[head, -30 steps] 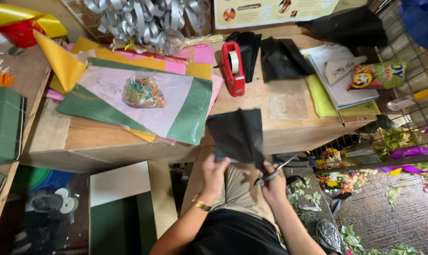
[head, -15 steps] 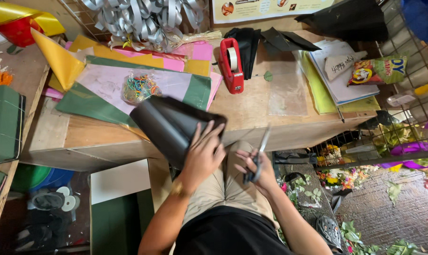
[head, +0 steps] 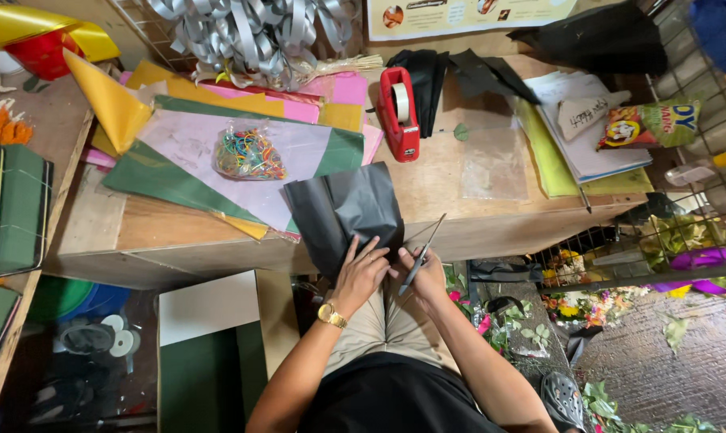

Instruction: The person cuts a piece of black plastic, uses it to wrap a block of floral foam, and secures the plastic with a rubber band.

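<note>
A folded sheet of black paper [head: 343, 210] leans over the front edge of the wooden table [head: 179, 232], its lower end in my lap. My left hand [head: 361, 271], with a gold watch at the wrist, presses on the paper's lower end. My right hand [head: 424, 275] touches that same end and holds a pair of scissors [head: 424, 250] whose blades point up and to the right. Both hands meet just below the table edge, above my beige trousers.
On the table lie coloured paper sheets [head: 219, 136], a bag of rubber bands [head: 248, 153], a red tape dispenser [head: 400, 120], silver ribbon [head: 251, 28], more black paper [head: 451, 76], notebooks [head: 579, 136] and a snack bag [head: 651, 124]. Wire racks with flowers [head: 667, 240] stand at right.
The black paper has swung from the left to stand more upright against the table edge. My hands have come closer together at its lower end, and the scissors tilted rightward.
</note>
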